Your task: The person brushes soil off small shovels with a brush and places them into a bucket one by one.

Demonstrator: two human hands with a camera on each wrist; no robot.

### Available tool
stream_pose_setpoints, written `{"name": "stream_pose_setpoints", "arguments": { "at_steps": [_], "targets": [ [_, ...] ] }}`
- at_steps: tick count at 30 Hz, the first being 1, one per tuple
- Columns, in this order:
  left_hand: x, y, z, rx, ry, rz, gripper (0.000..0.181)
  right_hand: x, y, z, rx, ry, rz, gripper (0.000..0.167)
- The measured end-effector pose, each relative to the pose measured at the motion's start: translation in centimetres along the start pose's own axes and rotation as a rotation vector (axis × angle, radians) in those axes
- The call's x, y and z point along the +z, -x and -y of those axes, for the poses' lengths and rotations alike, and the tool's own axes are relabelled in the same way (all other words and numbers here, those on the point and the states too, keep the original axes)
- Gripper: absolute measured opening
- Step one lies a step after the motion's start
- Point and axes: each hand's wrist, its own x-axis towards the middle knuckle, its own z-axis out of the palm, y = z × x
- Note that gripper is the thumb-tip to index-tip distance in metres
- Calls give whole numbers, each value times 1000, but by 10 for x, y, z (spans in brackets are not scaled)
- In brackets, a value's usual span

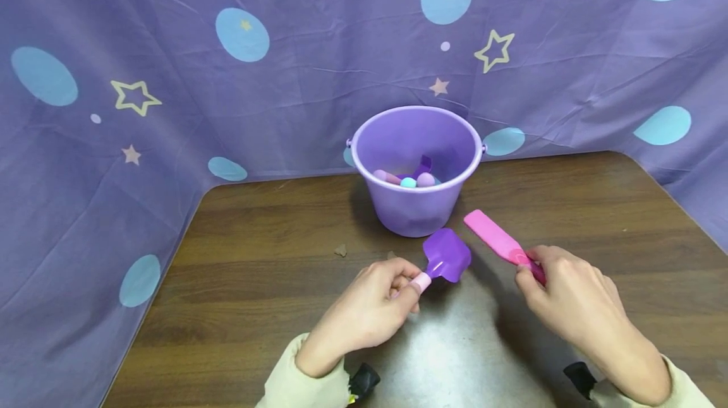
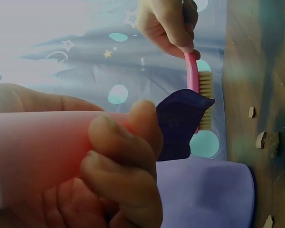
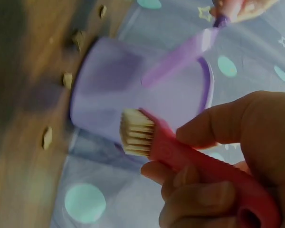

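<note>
My left hand [image 1: 370,307] grips the pink handle of a small toy shovel with a purple blade [image 1: 447,256]. The blade is held over the wooden table, just in front of a purple bucket [image 1: 412,209]. To the right, my right hand [image 1: 577,294] holds a pink brush [image 1: 496,237] by its handle; pale bristles [image 3: 137,133] show in the right wrist view. The brush is in the air, apart from the shovel. Small brown fragments [image 3: 67,80] lie on the table near the bucket's base; in the head view the shovel and left hand cover some of them.
Inside the bucket lie several toy pieces with rounded ends, one turquoise [image 1: 408,183]. The bucket stands close to the table's back edge. A purple cloth [image 1: 318,105] with stars and blue ovals hangs behind and to both sides of the brown table [image 1: 239,282].
</note>
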Motion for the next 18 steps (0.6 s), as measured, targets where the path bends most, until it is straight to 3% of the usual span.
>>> {"name": "stream_pose_setpoints", "arguments": {
  "at_steps": [5, 11, 18],
  "targets": [
    [-5, 4, -2, 26, 6, -10, 12, -7, -4, -16, -3, 19, 14, 11],
    [-16, 8, -9, 53, 71, -32, 15, -4, 4, -40, 52, 49, 112, 23],
    [-33, 11, -21, 81, 141, 1, 16, 4, 15, -61, 88, 50, 149, 31]
  ]
}}
